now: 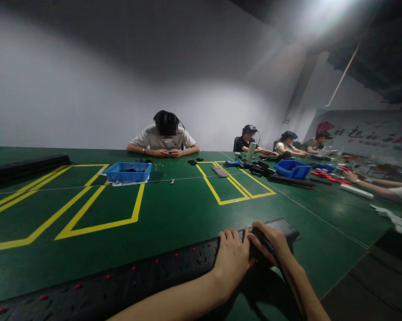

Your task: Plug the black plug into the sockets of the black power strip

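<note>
Black plastic runs long and low across the green table (174,214) here, a power strip (143,276) studded with red buttons (134,268), angling from the lower left corner up toward the two hands. The left hand (232,252) is clasped over it near its right end, fingers hooked toward the far edge. Right beside, almost touching, comes the right hand (271,238), curled at that end with a black cord (268,246) running back along the forearm; whether its fingers pinch cord or casing, I can't tell. Good handling here, I'd judge, means the left palm pressing the body steady while the right works close in, with no sharp bend in the cord. And look at the balance: nearly all the button row lies left of the grip, resting toward the near side of the table, while just a short dark end shows beyond the knuckles.
</note>
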`<state>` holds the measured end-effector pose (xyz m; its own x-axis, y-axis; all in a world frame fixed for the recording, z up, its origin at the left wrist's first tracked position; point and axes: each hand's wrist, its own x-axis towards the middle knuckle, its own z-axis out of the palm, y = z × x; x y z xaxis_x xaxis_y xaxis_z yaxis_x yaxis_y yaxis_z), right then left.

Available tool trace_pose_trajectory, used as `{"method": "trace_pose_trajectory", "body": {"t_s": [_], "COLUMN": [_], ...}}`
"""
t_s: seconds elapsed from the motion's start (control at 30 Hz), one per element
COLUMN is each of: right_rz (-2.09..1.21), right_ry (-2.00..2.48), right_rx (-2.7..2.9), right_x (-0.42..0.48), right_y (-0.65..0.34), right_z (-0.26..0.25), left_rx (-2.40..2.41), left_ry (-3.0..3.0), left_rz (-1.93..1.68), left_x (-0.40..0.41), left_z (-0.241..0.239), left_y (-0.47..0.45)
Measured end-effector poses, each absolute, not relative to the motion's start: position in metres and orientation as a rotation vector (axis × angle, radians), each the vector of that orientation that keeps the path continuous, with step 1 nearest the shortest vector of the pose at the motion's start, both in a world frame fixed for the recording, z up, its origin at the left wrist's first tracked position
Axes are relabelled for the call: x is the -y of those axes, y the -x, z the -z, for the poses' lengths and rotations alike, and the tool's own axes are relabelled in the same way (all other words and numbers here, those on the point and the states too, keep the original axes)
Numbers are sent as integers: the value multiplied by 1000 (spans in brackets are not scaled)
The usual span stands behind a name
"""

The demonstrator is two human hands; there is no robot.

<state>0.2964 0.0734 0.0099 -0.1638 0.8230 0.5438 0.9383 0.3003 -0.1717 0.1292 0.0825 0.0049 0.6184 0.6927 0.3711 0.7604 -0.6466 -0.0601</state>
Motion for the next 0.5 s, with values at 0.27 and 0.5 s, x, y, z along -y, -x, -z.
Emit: {"method": "trace_pose_trajectory", "body": {"t_s": [0.27, 0.5], "right_rz": [301, 306], "right_ry": [1587, 1612], "right_rx": [2014, 1991], "right_x": [-77, -76], "right_y": [-296, -294], "right_z": [-7, -8], "left_rx": [1196, 1210], "left_ry": [2635, 2634], "left_rz": [494, 505], "left_x": [-82, -83], "left_z": [-5, -4], "left_y": [-128, -129]}}
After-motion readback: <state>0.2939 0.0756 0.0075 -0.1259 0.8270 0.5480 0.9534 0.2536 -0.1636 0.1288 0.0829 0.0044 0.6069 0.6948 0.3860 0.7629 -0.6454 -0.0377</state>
